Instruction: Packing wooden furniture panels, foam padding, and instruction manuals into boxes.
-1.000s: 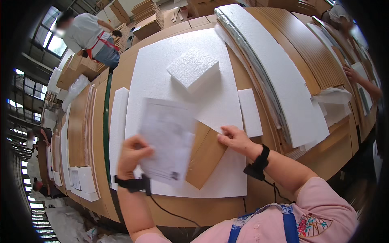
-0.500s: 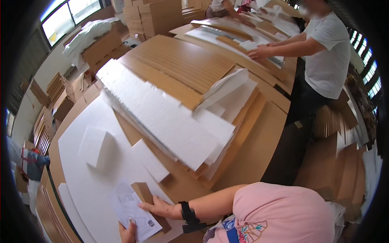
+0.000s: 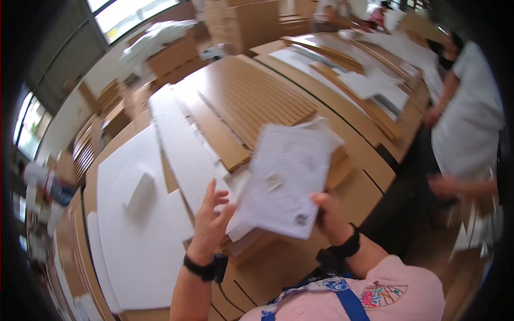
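Note:
My right hand [image 3: 333, 218] pinches the lower right corner of a white printed paper sheet [image 3: 292, 166], holding it up over the stacked boards. A small pale piece [image 3: 274, 182], too blurred to name, shows on the sheet. To the left of the paper, my left hand [image 3: 212, 220] is raised with its fingers apart and nothing in them. Beneath lie long white foam sheets [image 3: 179, 136], a plain brown board strip [image 3: 219, 128] and a ribbed wood-coloured panel [image 3: 257, 88]. The paper hides part of this stack.
A white foam block [image 3: 138, 191] stands on a large white sheet [image 3: 134, 262] at the left of the table. Farther back, a second work surface carries brown strips [image 3: 353, 96]. A co-worker in a white shirt [image 3: 471, 117] stands close on the right. Cartons [image 3: 251, 27] are stacked behind.
The paper has come up from the lower left and moved right in my right hand. My left hand has let go of it and opened. The co-worker now appears nearer the right rim.

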Tool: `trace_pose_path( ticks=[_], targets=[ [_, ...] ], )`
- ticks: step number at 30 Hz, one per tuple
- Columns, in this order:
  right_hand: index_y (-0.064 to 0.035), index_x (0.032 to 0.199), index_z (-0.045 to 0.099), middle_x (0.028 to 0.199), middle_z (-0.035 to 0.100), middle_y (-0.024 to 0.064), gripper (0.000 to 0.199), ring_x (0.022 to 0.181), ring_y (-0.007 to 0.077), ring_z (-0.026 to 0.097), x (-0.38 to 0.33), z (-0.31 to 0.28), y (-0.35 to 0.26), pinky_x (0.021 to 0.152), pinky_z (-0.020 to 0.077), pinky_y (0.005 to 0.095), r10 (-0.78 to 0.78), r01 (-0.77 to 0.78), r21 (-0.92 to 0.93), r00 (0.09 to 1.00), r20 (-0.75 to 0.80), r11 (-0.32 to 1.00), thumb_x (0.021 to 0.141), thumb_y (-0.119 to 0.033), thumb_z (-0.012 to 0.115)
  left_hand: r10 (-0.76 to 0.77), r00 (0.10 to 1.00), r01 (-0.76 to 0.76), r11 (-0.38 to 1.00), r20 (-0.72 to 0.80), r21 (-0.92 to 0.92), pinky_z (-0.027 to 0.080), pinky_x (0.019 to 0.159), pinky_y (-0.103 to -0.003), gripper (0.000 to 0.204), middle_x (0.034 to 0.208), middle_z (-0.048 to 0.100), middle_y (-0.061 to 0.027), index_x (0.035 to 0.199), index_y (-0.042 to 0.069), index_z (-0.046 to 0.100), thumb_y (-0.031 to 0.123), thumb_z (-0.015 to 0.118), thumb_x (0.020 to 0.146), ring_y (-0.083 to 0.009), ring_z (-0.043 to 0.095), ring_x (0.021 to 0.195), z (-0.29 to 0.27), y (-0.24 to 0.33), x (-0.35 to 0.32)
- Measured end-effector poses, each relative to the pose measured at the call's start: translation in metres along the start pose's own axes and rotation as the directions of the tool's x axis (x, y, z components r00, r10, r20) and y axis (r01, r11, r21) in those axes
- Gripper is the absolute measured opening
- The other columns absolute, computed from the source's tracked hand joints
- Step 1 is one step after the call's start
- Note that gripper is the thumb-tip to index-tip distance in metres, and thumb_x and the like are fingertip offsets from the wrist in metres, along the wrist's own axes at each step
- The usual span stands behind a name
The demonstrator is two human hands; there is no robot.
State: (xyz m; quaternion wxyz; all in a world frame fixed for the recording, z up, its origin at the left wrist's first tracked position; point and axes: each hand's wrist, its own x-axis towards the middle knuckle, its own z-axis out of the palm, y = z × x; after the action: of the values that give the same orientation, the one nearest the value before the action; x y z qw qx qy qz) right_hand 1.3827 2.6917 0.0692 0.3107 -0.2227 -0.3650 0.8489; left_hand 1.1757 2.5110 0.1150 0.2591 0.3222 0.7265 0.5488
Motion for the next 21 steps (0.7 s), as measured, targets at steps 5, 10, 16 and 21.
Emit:
trace_pose_path(
  ticks=[5, 10, 16, 21],
  targets=[
    [0.0048, 0.105, 0.056, 0.099, 0.06, 0.0078, 0.036, 0.09, 0.0177, 0.058, 0.048, -0.064, -0.029, 0.083, 0.0459, 0.0305, -0.135, 0.131, -0.034, 0.979, -0.15, 0.991, 0.078, -0.018, 0.061, 0.214, 0.786, 0.343, 0.63, -0.581, 0.696, 0.042, 0.091, -0.043, 0.071, 0.119, 0.047, -0.0252, 0.133, -0.001, 0.037, 0.034, 0.067, 0.079, -0.038, 0.049, 0.108, -0.028, -0.084, 0.011],
    [-0.0001, 0.109, 0.057, 0.105, 0.06, 0.0061, 0.039, 0.097, 0.0213, 0.057, 0.062, -0.094, 0.017, 0.09, 0.0435, 0.0322, 0.036, -0.007, 0.101, 0.956, -0.291, 0.995, 0.078, -0.024, 0.061, -0.161, 0.863, 0.503, 0.368, -0.479, 0.782, 0.04, 0.093, -0.045, 0.065, 0.124, 0.042, -0.0303, 0.129, 0.0, 0.042, 0.042, 0.059, 0.082, -0.0438, 0.044, 0.114, -0.059, -0.172, -0.027],
    [-0.0013, 0.115, 0.054, 0.11, 0.06, 0.0083, 0.045, 0.099, 0.023, 0.057, 0.055, -0.114, 0.005, 0.091, 0.0444, 0.0355, 0.158, -0.135, 0.117, 0.964, -0.216, 0.984, 0.078, -0.025, 0.063, -0.09, 0.886, 0.259, 0.911, -0.456, 0.323, 0.05, 0.076, -0.037, 0.061, 0.101, 0.06, -0.0236, 0.123, -0.002, 0.044, 0.025, 0.069, 0.075, -0.0367, 0.061, 0.091, -0.068, -0.21, -0.016],
    [0.0025, 0.107, 0.058, 0.097, 0.062, 0.0104, 0.044, 0.086, 0.0206, 0.062, 0.048, -0.115, -0.008, 0.077, 0.0508, 0.0348, 0.246, -0.246, 0.031, 0.942, -0.228, 0.969, 0.077, -0.028, 0.065, -0.441, 0.68, 0.551, 0.835, -0.586, 0.01, 0.049, 0.069, -0.033, 0.044, 0.087, 0.063, -0.0128, 0.099, -0.005, 0.052, 0.026, 0.072, 0.076, -0.0187, 0.06, 0.076, -0.097, -0.225, -0.01]
  ],
)
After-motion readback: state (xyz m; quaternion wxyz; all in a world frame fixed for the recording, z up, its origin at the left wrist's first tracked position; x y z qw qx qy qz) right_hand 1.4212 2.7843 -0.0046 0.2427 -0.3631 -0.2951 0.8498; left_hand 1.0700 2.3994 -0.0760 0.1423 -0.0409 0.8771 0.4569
